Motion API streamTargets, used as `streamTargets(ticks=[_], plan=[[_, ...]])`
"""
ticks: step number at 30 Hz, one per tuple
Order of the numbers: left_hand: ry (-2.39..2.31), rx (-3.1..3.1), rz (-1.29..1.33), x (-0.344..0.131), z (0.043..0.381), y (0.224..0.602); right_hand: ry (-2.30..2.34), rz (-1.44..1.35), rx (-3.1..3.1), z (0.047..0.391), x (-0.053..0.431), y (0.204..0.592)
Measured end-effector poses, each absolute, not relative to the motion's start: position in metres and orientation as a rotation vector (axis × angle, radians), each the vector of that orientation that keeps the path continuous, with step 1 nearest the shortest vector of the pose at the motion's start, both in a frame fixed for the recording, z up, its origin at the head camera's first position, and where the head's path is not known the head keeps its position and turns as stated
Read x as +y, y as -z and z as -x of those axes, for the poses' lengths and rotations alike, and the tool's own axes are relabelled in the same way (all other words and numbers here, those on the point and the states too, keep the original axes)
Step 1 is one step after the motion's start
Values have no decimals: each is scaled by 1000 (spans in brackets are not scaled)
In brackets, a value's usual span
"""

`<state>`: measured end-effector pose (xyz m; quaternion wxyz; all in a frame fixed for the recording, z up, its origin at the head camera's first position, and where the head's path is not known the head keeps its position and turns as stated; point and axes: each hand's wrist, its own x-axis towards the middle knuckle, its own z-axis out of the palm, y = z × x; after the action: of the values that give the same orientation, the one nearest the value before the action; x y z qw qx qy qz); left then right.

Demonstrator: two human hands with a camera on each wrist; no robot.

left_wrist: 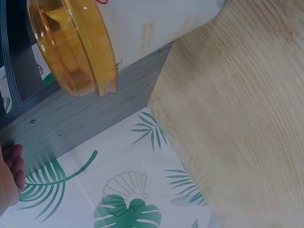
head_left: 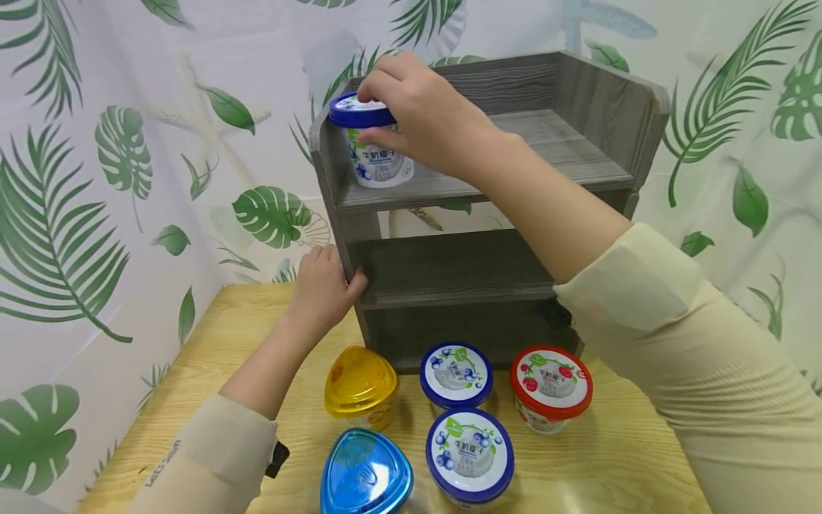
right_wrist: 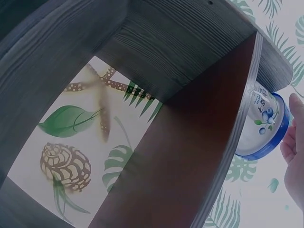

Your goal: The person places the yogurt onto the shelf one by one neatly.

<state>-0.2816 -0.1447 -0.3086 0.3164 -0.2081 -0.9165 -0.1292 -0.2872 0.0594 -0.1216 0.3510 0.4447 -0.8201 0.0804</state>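
Observation:
My right hand [head_left: 427,118] pinches a blue-lidded tub [head_left: 379,153] by its lid, thumb in front and fingers over the top. The tub, printed with blueberries, is at the left end of the grey wooden shelf unit's [head_left: 481,264] top level. Whether its base bears fully on the board I cannot tell. In the right wrist view the same tub [right_wrist: 266,121] shows beyond the board's edge, with the hand [right_wrist: 295,147] at its lid. Lower down, my left hand [head_left: 324,285] grips the unit's left side panel, thumb at the front edge.
On the wooden table [head_left: 225,343] before the unit stand a yellow-lidded container [head_left: 361,382], a blue translucent-lidded container [head_left: 366,475], two blueberry tubs [head_left: 456,375] and a red-lidded strawberry tub [head_left: 552,385]. A leaf-patterned backdrop [head_left: 212,178] hangs behind.

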Motion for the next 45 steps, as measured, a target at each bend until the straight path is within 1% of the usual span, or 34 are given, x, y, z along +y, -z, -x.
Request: streamTargets(ticks=[8, 16, 45], plan=[[335, -2374, 566, -146, 283, 311, -204, -1180, -2051, 279, 63, 124], [337, -2392, 567, -145, 282, 310, -306, -1168, -2046, 268, 72, 128], [335, -2385, 566, -145, 283, 309, -245, -1277, -1814, 259, 101, 152]])
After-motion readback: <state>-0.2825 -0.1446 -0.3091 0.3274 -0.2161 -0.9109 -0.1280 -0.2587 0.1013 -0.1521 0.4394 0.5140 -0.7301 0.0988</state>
